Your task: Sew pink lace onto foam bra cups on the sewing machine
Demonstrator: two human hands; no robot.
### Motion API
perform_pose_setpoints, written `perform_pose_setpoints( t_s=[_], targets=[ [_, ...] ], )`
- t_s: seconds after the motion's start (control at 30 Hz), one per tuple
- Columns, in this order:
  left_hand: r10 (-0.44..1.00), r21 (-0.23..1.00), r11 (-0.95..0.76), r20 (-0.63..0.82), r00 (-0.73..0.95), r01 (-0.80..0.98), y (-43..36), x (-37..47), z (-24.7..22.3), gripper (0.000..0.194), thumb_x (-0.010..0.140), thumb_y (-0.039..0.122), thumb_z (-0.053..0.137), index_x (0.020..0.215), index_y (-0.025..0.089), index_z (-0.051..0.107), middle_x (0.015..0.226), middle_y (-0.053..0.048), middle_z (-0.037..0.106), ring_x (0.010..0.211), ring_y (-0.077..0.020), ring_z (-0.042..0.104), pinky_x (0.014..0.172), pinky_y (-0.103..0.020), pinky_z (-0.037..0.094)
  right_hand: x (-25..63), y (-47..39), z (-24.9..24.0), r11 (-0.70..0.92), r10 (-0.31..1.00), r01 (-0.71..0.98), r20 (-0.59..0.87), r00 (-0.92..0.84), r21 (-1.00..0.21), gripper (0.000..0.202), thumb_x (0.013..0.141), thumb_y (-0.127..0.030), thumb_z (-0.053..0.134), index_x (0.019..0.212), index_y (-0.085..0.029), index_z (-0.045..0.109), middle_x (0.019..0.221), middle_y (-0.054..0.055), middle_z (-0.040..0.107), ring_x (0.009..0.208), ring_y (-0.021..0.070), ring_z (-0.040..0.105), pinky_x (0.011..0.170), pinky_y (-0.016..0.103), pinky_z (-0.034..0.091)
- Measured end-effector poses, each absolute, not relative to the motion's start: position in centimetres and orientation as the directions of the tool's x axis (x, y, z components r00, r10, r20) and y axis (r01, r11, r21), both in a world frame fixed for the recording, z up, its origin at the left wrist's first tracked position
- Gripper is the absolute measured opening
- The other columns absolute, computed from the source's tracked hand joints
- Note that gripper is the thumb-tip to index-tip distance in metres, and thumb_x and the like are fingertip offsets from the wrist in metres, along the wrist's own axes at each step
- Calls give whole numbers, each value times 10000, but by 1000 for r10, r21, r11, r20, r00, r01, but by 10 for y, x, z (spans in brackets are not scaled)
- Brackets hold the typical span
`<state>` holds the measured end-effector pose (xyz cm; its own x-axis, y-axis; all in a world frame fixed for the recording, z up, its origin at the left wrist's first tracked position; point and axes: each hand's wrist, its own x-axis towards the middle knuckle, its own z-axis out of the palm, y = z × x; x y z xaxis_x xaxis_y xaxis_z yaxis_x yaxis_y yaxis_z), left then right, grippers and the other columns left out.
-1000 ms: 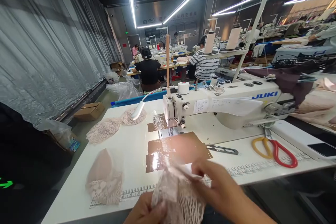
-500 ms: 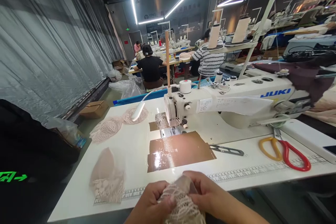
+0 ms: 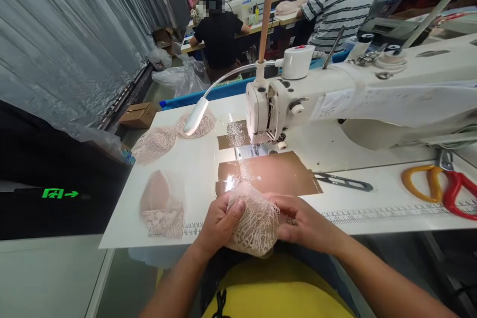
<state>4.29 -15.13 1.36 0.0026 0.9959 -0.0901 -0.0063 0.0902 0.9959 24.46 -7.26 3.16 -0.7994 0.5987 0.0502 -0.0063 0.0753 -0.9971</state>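
Observation:
A beige lace piece (image 3: 255, 223), cup-shaped, is held over the table's front edge. My left hand (image 3: 222, 221) grips its left side, thumb on top of the lace. At its right side is my right hand (image 3: 298, 221), fingers bent against the edge of the lace. Behind the piece, brown tape (image 3: 276, 174) covers the tabletop in front of the needle area of a white sewing machine (image 3: 266, 109). Another lace piece with a smooth beige part (image 3: 156, 191) lies to the left. Two more lace pieces (image 3: 154, 145) rest farther back under a small lamp (image 3: 196, 117).
Grey thread snips (image 3: 345, 182) and scissors with yellow and red handles (image 3: 460, 194) lie on the right. A printed ruler (image 3: 357, 214) runs along the front edge. Two people, in black (image 3: 218, 35) and in stripes (image 3: 345, 5), sit beyond; another is farther back.
The view has tilted down and come closer to the machine. Both hands have moved forward toward the tape with the lace piece, which now shows its patterned face more fully.

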Motion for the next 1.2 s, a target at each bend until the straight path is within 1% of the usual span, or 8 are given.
perform_pose_setpoints(
  t_s=[0.2,0.4,0.53,0.7,0.83,1.07,1.13,1.2],
  targets=[
    [993,994,62,-70,99,87,-141,44,15,422,936,456,453,686,120,503,667,-10,428,615,-108,364,576,-223,326,225,-64,26,75,646,55,6,-764,-996,324,817,-425,612,656,-145,603,675,8,521,635,129,472,597,242,373],
    [954,710,192,-297,-42,-678,-145,35,13,406,870,546,517,863,151,610,745,-30,568,749,-171,550,804,-309,456,221,-65,20,-396,765,-79,-280,-580,-915,442,610,-545,755,590,-163,534,590,-2,480,547,124,444,511,253,379],
    [935,472,337,-269,230,-815,-161,45,11,781,736,717,574,1256,137,524,1222,-161,546,1168,-324,488,967,-414,421,214,-66,20,-404,856,-254,-265,-444,-879,400,630,-535,746,623,-178,565,631,13,517,588,148,479,543,279,422],
    [934,562,302,-337,121,-770,-161,61,17,668,746,228,709,1358,185,444,1224,-121,576,1151,-276,524,967,-364,438,203,-66,21,-99,808,-14,-72,-585,-995,415,704,-432,720,481,-163,495,610,12,498,623,144,476,604,272,421],
    [926,594,310,-364,95,-743,-153,62,18,758,585,41,706,1307,171,513,1110,-95,642,1012,-259,597,861,-305,484,198,-71,20,-381,805,-131,-259,-534,-915,337,659,-430,757,560,-157,585,599,7,537,574,133,488,542,261,414],
    [936,778,346,-253,243,-524,-174,32,17,90,720,226,743,755,151,707,757,-75,673,712,-188,624,648,-259,488,202,-65,27,-499,839,-373,-329,-433,-782,288,588,-349,827,567,-161,610,570,-17,545,547,86,475,556,214,427],
    [849,827,383,-139,510,-411,-184,11,26,279,792,315,681,571,148,649,585,-70,615,539,-153,574,552,-254,454,207,-63,32,-477,790,-247,-290,-540,-843,290,637,-367,796,579,-160,601,579,-10,552,552,98,493,549,225,423],
    [875,882,237,-11,484,-408,-188,-8,39,269,830,354,628,636,171,663,629,-72,627,559,-153,579,561,-255,455,210,-64,39,-383,696,-64,-243,-676,-921,259,685,-366,760,628,-158,616,615,2,572,576,114,517,549,234,418]
  ],
)
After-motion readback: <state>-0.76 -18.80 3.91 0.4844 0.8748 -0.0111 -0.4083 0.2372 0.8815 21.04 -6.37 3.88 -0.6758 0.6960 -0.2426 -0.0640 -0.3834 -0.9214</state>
